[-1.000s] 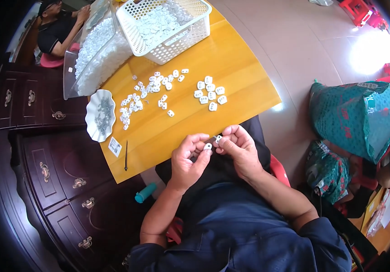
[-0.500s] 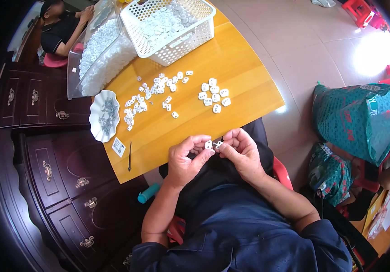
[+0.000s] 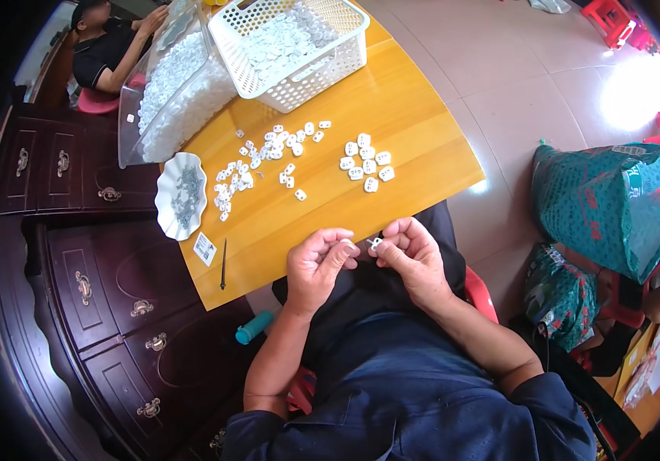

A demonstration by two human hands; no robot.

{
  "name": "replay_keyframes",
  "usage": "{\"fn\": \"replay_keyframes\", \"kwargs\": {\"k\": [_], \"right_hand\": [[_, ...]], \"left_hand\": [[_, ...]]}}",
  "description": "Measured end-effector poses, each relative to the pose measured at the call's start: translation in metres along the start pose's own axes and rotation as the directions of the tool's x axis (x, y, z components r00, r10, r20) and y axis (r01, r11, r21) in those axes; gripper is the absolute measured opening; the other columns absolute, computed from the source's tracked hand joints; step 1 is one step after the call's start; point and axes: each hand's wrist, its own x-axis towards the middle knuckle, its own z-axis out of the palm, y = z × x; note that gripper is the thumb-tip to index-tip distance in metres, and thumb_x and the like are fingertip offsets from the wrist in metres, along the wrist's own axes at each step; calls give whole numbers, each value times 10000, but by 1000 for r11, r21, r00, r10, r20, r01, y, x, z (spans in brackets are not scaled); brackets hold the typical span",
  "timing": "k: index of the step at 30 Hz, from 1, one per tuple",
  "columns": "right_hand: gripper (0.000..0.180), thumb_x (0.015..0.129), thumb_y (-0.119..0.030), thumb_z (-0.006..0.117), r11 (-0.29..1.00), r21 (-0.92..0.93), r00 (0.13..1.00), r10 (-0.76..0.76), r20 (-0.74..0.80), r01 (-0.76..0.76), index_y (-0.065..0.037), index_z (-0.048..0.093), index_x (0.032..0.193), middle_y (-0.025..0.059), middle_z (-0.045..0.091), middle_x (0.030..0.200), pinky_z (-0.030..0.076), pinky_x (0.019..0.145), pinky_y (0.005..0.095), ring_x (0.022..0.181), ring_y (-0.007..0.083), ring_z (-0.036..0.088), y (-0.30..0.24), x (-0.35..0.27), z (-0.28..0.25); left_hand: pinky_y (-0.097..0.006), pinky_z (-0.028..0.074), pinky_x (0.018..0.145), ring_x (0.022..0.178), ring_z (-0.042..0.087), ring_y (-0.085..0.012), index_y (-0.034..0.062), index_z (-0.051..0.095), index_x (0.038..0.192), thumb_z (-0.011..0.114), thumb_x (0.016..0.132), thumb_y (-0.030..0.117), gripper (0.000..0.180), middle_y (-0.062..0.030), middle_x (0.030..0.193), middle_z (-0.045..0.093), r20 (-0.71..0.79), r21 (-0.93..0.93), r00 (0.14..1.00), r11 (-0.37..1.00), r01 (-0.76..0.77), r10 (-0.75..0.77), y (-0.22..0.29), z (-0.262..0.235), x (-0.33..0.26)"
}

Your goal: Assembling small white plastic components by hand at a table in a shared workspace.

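Observation:
Above my lap, just off the table's near edge, my hands are a short gap apart. My left hand (image 3: pixel 317 269) pinches a small white plastic piece (image 3: pixel 350 247), mostly covered by thumb and fingers. Between thumb and fingertips, my right hand (image 3: pixel 418 269) grips another small white plastic piece (image 3: pixel 376 243); a thin pin-like bit sticks out of it towards the left. On the wooden table (image 3: pixel 330 207), small white pieces (image 3: pixel 236 180) lie scattered at left and middle. A tighter cluster of white pieces (image 3: pixel 368 163) lies to their right.
A scalloped white dish (image 3: pixel 167 206) holds small grey metal bits. Near it lie a printed card (image 3: pixel 205 249) and a thin black stick (image 3: pixel 224 265). Farther back stand a white basket (image 3: pixel 322 79) and a clear bin (image 3: pixel 129 127), both full of white pieces. Another person (image 3: pixel 107 50) sits beyond.
My hands have drawn slightly apart. The white piece in my left hand has turned and is now more covered by the thumb. The view has shifted a little.

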Motion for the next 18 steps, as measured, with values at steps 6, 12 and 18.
{"fn": "replay_keyframes", "kwargs": {"k": [6,12,18], "right_hand": [[171,984,-21,640,996,-78,999,-32,20,33,-24,540,1122,43,693,942,502,737,201,804,63,623,3,-1,1],[160,977,-12,639,992,-118,998,-35,43,40,-19,545,1107,24,679,920,485,721,181,788,48,615,3,-1,3],[155,975,-8,638,992,-118,998,-36,48,42,-15,547,1100,17,672,908,481,715,180,781,42,607,2,-2,4]], "left_hand": [[-220,562,704,782,674,-89,-33,651,1136,674,982,57,180,-78,941,719,31,41,1000,999,4,-5,8,0,-1],[-219,567,719,822,673,-80,-51,638,1204,690,955,10,261,-59,959,713,131,72,990,996,-59,49,5,-7,-2],[-227,572,757,844,681,-83,-52,640,1198,689,949,-10,257,-65,980,720,124,127,992,991,-47,32,7,-7,-3]]}}
